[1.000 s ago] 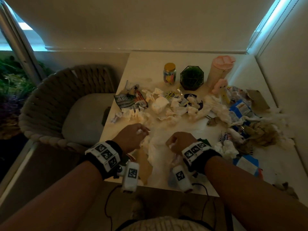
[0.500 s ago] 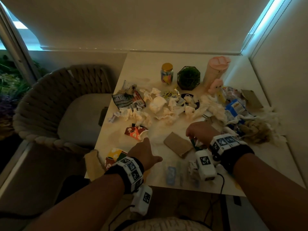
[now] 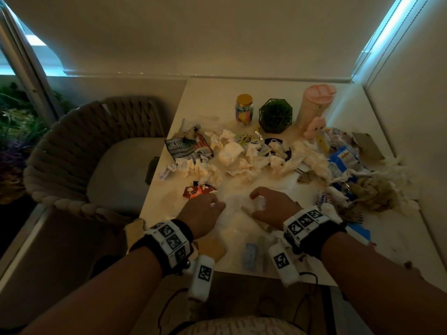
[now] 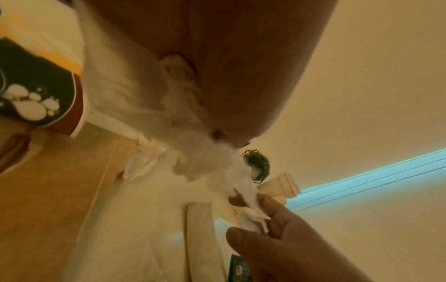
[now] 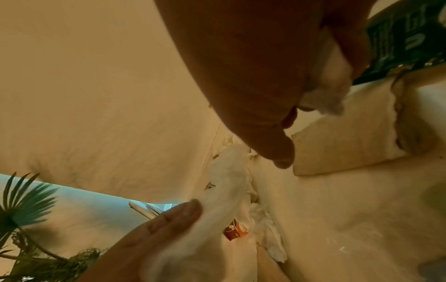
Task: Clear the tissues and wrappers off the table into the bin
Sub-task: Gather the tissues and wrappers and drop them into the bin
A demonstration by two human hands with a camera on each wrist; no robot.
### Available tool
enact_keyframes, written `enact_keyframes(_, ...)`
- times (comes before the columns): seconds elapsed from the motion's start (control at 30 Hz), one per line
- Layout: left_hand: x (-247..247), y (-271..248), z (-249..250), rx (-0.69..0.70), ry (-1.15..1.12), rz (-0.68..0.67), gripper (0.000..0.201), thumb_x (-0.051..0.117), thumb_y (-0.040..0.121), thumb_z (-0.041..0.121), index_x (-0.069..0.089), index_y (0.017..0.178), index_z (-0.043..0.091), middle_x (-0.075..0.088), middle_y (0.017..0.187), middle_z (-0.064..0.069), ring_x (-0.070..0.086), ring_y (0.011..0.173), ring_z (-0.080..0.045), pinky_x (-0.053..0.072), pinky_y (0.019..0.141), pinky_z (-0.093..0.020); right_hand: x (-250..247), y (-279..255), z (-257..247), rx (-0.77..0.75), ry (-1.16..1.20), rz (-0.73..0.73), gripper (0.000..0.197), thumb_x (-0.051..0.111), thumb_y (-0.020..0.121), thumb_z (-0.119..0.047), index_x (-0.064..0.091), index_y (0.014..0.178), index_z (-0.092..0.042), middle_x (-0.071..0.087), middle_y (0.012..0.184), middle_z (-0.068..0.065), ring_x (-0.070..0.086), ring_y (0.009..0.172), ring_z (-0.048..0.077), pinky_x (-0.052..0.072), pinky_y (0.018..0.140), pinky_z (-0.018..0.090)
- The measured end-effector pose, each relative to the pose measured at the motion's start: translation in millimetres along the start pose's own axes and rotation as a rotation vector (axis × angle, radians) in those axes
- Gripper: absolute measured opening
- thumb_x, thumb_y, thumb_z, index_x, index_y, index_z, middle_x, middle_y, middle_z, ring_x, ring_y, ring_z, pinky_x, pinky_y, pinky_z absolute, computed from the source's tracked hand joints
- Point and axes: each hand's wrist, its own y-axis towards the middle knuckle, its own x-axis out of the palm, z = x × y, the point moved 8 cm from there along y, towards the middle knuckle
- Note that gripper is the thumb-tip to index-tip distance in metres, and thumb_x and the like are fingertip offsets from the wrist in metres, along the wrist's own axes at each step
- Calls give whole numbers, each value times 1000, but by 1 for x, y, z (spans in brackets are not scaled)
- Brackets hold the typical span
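Crumpled white tissues [image 3: 232,153] and snack wrappers [image 3: 186,148] litter the white table [image 3: 208,97]. Both hands hover over its near middle. My left hand [image 3: 215,205] grips one end of a thin white tissue [image 3: 233,206], bunched in the palm in the left wrist view [image 4: 178,99]. My right hand [image 3: 256,201] pinches its other end and holds a small tissue wad [image 5: 325,85] under curled fingers. A red wrapper [image 3: 198,191] lies just left of the left hand. No bin is in view.
At the back stand a yellow-lidded jar [image 3: 244,112], a green plant in a wire holder [image 3: 275,114] and a pink tumbler [image 3: 314,105]. Blue wrappers [image 3: 343,160] and brown paper [image 3: 372,192] pile up on the right. A woven chair [image 3: 96,151] sits to the left.
Both hands have come together at the near middle of the table and taken hold of a white tissue. The right hand has moved left and now covers the brown card.
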Motion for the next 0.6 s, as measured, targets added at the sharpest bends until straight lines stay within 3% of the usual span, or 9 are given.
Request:
enact_keyframes(0.1,-19,-5,3,39,8,63,42,45,99,42,60,76,11,55,76,-5,52,74,-22,35,68,-31,-2,4,-5,-27,-16,0,39,68,80,-28,52,116,-32,49,83,-15,56,85,12,44,61,20)
enact_keyframes(0.17,-34,-8,-1,40,-33,147,40,51,97,41,53,65,17,49,69,0,48,67,-13,33,64,-31,-2,4,-7,-37,-50,-5,38,68,81,-28,54,116,-30,51,84,-15,55,82,8,39,59,18)
enact_keyframes(0.27,-47,-13,-4,74,-154,189,34,57,83,33,37,59,21,37,59,5,38,57,-8,29,57,-31,14,1,-11,-80,-147,-90,41,70,79,-32,54,117,-31,53,99,-8,53,88,10,41,73,21)
enact_keyframes(0.33,-52,-15,-3,96,-172,199,26,52,74,26,32,59,23,34,58,4,35,57,-12,27,54,-32,28,-3,-18,-180,-265,-141,48,75,76,-36,54,118,-30,49,111,-5,50,99,11,38,79,22)
enact_keyframes(0.43,-54,-14,-12,27,-246,248,24,56,83,13,39,68,23,44,66,3,41,65,-15,34,60,-32,53,-6,-18,-233,-483,-215,65,80,68,-46,48,122,-31,46,119,-3,49,108,17,41,86,27)
enact_keyframes(0.5,-53,-15,-17,1,-297,267,19,54,87,9,46,76,23,52,74,4,48,71,-14,38,63,-31,68,-6,-11,-208,-589,-270,69,80,68,-45,42,124,-30,45,123,2,51,111,24,45,90,36)
enact_keyframes(0.6,-48,-18,-21,-5,-307,244,16,54,88,8,50,82,23,55,83,7,50,78,-12,37,67,-30,76,-4,-12,-237,-662,-240,65,77,70,-36,38,121,-24,47,124,8,53,111,32,47,89,41)
